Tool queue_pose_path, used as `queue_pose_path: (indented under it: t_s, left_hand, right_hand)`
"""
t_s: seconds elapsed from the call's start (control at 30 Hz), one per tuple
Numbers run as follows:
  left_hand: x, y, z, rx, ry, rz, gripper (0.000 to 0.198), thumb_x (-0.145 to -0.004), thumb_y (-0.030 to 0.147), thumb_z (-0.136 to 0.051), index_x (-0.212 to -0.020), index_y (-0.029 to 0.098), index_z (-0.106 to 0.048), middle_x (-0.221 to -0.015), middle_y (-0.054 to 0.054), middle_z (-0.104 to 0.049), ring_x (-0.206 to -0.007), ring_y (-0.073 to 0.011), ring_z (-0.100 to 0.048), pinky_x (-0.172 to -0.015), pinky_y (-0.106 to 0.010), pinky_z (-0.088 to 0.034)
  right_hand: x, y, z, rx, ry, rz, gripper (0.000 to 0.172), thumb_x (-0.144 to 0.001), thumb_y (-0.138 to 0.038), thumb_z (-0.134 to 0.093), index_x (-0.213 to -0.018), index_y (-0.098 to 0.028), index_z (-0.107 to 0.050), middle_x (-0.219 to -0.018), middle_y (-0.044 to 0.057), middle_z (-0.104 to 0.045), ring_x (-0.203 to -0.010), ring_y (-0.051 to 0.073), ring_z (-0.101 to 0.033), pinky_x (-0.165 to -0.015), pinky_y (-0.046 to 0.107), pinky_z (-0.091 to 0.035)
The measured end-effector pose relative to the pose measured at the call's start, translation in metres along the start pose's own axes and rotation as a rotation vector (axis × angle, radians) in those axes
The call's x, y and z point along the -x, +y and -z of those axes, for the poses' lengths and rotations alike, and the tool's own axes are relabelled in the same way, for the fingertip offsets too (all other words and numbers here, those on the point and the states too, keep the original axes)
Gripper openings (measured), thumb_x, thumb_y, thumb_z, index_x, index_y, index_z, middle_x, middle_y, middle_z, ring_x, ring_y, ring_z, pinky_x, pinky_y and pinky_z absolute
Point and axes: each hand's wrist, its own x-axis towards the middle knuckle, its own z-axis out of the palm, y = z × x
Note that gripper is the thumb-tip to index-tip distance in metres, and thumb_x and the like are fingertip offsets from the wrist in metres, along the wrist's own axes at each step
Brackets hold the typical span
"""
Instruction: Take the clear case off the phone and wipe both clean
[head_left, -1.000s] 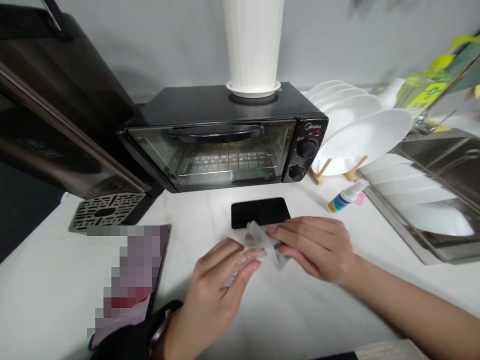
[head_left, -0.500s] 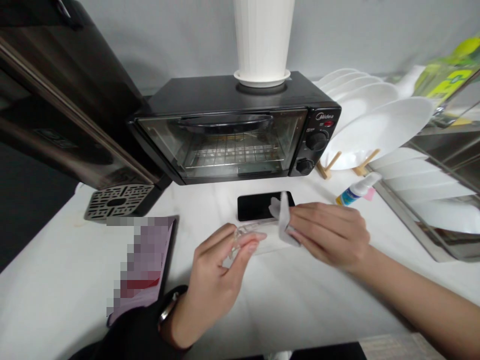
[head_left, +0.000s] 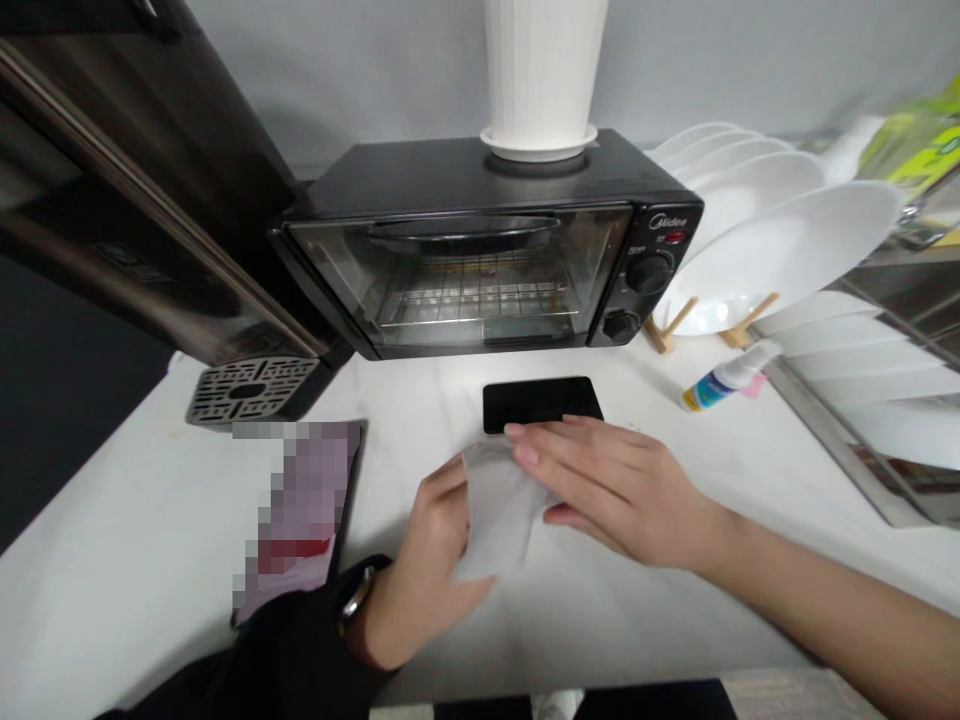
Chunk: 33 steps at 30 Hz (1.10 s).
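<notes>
Cloth work in hand, about midway by my judgement: the pale cloth (head_left: 499,510) is unfolded and spread between both hands, not yet set down. I see it above the counter (head_left: 427,410), between the phone and the counter's front edge. Left hand (head_left: 427,550) behind it: fingers mostly covered, thumb stretched out below; I cannot tell how tight that grip is or whether anything sits under the cloth. Right hand (head_left: 637,490) has its fingers straight and close together over the cloth's upper corner; I cannot tell if the thumb pinches from below. Phone (head_left: 540,400) lies flat towards the toaster oven (head_left: 465,250), partly behind the right hand, in neither grip. Spray bottle (head_left: 724,380) stands towards the counter's sink edge, out of use. No finished result shows to me.
</notes>
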Motion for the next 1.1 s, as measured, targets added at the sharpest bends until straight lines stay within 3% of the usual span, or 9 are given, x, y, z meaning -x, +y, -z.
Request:
queue_pose_path:
  t_s: [0.07, 0.17, 0.27, 0.33, 0.43, 0.63, 0.83, 1.03, 1.1]
  left_hand:
    - [-0.004, 0.005, 0.001, -0.03, 0.05, -0.037, 0.018, -0.093, 0.007, -0.061, -0.081, 0.021, -0.064, -0.075, 0.0, -0.062, -0.066, -0.0132, -0.059, -0.059, -0.025, -0.049]
    - [-0.008, 0.011, 0.003, -0.068, 0.127, -0.051, 0.021, -0.093, 0.002, -0.064, -0.098, 0.021, -0.069, -0.083, 0.0, -0.067, -0.074, -0.0126, -0.061, -0.067, -0.024, -0.049]
    - [-0.009, 0.012, -0.001, -0.062, 0.058, -0.024, 0.016, -0.094, 0.004, -0.064, -0.088, 0.019, -0.067, -0.078, 0.001, -0.064, -0.07, -0.0124, -0.059, -0.063, -0.024, -0.047]
    - [-0.008, 0.011, -0.004, -0.048, -0.016, -0.02, 0.02, -0.094, 0.005, -0.062, -0.078, 0.018, -0.061, -0.074, 0.0, -0.061, -0.07, -0.0132, -0.058, -0.063, -0.025, -0.047]
    - [-0.006, 0.009, -0.006, -0.015, -0.041, -0.057, 0.025, -0.093, 0.003, -0.058, -0.073, 0.018, -0.058, -0.074, -0.001, -0.06, -0.072, -0.0144, -0.058, -0.066, -0.026, -0.048]
    - [-0.004, 0.008, 0.001, -0.075, 0.179, -0.019, 0.019, -0.094, 0.002, -0.062, -0.091, 0.02, -0.066, -0.084, 0.0, -0.069, -0.076, -0.0118, -0.064, -0.068, -0.021, -0.05]
    - [-0.004, 0.013, -0.002, -0.073, 0.004, -0.186, 0.022, -0.088, 0.003, -0.059, -0.075, 0.021, -0.057, -0.072, 0.001, -0.063, -0.066, -0.0141, -0.061, -0.06, -0.026, -0.05]
    - [-0.002, 0.004, 0.006, -0.114, 0.298, -0.165, 0.025, -0.089, -0.001, -0.065, -0.099, 0.02, -0.072, -0.084, -0.002, -0.07, -0.076, -0.0156, -0.064, -0.066, -0.029, -0.051]
    - [-0.002, 0.003, 0.005, -0.139, 0.261, -0.146, 0.023, -0.089, 0.0, -0.064, -0.098, 0.02, -0.071, -0.084, -0.002, -0.07, -0.077, -0.0153, -0.064, -0.066, -0.028, -0.051]
  right_hand:
    - [0.0, 0.009, 0.004, 0.014, 0.026, -0.116, 0.039, -0.111, -0.038, -0.051, -0.131, -0.007, -0.065, -0.113, 0.014, -0.08, -0.099, 0.021, -0.078, -0.084, 0.033, -0.065]
    - [0.0, 0.017, 0.008, 0.074, 0.076, -0.226, 0.034, -0.11, -0.037, -0.051, -0.103, -0.012, -0.072, -0.085, 0.008, -0.079, -0.07, 0.019, -0.074, -0.063, 0.032, -0.061]
    - [-0.001, 0.008, 0.004, 0.06, 0.063, -0.169, 0.027, -0.108, -0.023, -0.054, -0.122, -0.006, -0.07, -0.102, 0.012, -0.08, -0.086, 0.023, -0.077, -0.075, 0.035, -0.064]
    - [-0.002, -0.001, 0.001, -0.022, 0.025, -0.081, 0.037, -0.107, -0.013, -0.051, -0.14, 0.0, -0.059, -0.124, 0.017, -0.077, -0.11, 0.025, -0.075, -0.093, 0.038, -0.065]
    - [-0.001, -0.004, 0.002, -0.137, 0.026, 0.02, 0.041, -0.106, -0.006, -0.045, -0.145, 0.003, -0.054, -0.141, 0.02, -0.069, -0.133, 0.026, -0.066, -0.109, 0.041, -0.06]
    - [0.007, 0.018, 0.011, -0.015, 0.228, -0.095, 0.04, -0.098, -0.006, -0.067, -0.138, -0.012, -0.066, -0.115, 0.01, -0.082, -0.104, 0.02, -0.079, -0.093, 0.032, -0.068]
    - [-0.001, -0.003, 0.002, -0.168, 0.054, 0.039, 0.041, -0.107, -0.009, -0.047, -0.146, -0.001, -0.056, -0.134, 0.017, -0.074, -0.12, 0.021, -0.073, -0.1, 0.036, -0.065]
    - [0.0, 0.013, 0.01, 0.052, 0.236, -0.105, 0.032, -0.104, -0.012, -0.058, -0.134, -0.007, -0.066, -0.111, 0.014, -0.081, -0.097, 0.021, -0.078, -0.084, 0.033, -0.066]
    - [-0.001, 0.011, 0.007, 0.07, 0.234, -0.121, 0.031, -0.104, -0.013, -0.057, -0.133, -0.005, -0.066, -0.112, 0.015, -0.08, -0.099, 0.022, -0.077, -0.089, 0.036, -0.066]
